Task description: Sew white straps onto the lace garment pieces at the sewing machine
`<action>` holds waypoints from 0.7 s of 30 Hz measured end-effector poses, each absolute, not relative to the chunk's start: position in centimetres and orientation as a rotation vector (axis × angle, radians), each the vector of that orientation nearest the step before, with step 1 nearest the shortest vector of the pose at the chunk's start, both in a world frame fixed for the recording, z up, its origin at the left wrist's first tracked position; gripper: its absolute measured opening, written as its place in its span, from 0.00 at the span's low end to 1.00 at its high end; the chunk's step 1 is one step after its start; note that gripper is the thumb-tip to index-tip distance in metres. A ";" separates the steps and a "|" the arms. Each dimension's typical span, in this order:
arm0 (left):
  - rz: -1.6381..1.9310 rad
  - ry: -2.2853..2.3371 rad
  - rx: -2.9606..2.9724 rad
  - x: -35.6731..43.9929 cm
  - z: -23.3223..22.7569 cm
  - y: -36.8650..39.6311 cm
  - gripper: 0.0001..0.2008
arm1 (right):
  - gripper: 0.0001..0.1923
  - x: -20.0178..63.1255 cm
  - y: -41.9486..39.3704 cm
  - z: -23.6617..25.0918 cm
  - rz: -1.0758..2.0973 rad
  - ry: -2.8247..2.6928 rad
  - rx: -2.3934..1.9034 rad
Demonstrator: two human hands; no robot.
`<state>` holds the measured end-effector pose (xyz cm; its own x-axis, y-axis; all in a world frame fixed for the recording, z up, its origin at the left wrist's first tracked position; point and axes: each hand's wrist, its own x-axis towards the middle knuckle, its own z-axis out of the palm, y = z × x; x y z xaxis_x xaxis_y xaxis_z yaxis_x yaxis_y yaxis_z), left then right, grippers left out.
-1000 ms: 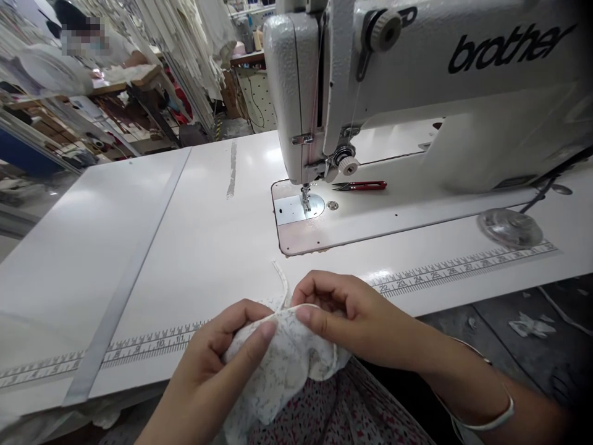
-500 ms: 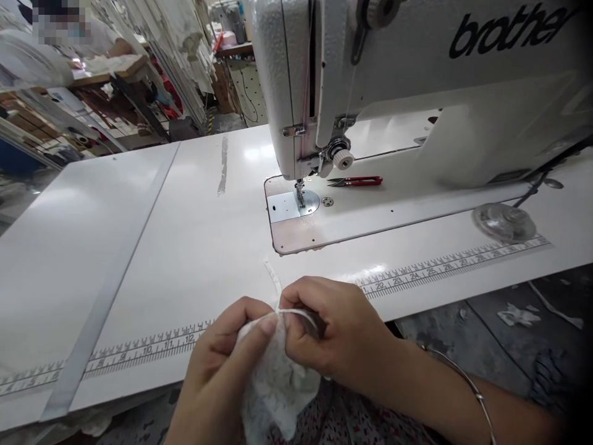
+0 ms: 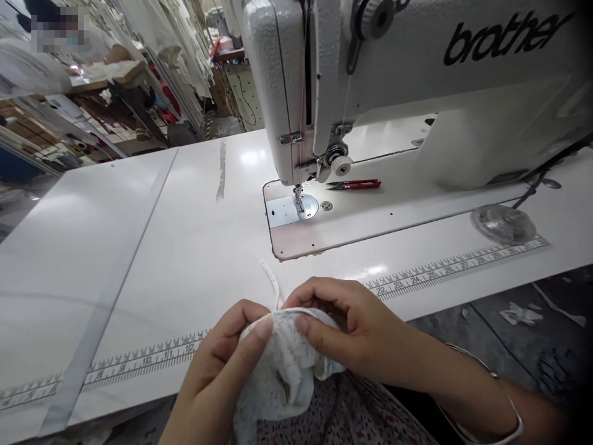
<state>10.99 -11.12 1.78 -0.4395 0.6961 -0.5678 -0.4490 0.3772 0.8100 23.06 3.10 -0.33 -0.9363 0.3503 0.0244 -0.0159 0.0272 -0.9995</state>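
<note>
Both hands hold a small piece of white printed fabric [image 3: 282, 364] at the table's front edge. My left hand [image 3: 231, 352] pinches its upper edge between thumb and fingers. My right hand [image 3: 340, 324] grips the same edge a little to the right, thumb on the near side. A narrow fabric strap [image 3: 272, 281] stands up from between the hands and leans left over the tabletop. The lower part of the fabric hangs in folds over my lap. Beyond the hands is the sewing machine [image 3: 398, 74], its presser foot [image 3: 299, 198] with no fabric under it.
Red thread snips [image 3: 354, 184] lie on the machine bed behind the needle. A clear round object [image 3: 504, 224] sits at the right. A printed ruler [image 3: 148, 360] runs along the table's front edge. At the far left another person [image 3: 99, 46] is at a table.
My right hand has shifted slightly right along the fabric edge, its thumb now flat on the near side. The fabric is spread wider between the hands. The view has tilted slightly.
</note>
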 end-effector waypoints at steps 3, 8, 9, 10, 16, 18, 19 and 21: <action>1.266 1.609 0.350 11.0 1.4 -11.4 0.17 | 0.06 23.0 2.9 -0.4 2.029 -2.022 -0.333; 1.187 1.660 0.596 10.7 0.7 -11.8 0.14 | 0.03 23.0 2.8 -0.2 2.004 -2.009 -0.366; 1.195 1.676 0.597 10.8 0.7 -11.7 0.14 | 0.03 23.0 2.9 -0.2 1.996 -2.013 -0.378; 1.212 1.697 0.583 10.9 0.8 -11.6 0.14 | 0.04 23.0 2.9 -0.2 1.996 -2.016 -0.386; 1.264 1.774 0.477 11.9 1.6 -11.1 0.17 | 0.06 23.1 2.9 -0.5 2.017 -2.051 -0.406; 1.240 1.763 0.458 11.8 1.6 -11.2 0.18 | 0.06 23.2 3.0 -0.6 2.028 -2.054 -0.409; 1.230 1.759 0.454 11.7 1.6 -11.2 0.18 | 0.06 23.2 3.0 -0.6 2.035 -2.051 -0.408; 1.216 1.755 0.454 11.4 1.4 -11.3 0.18 | 0.07 23.2 3.1 -0.7 2.050 -2.038 -0.405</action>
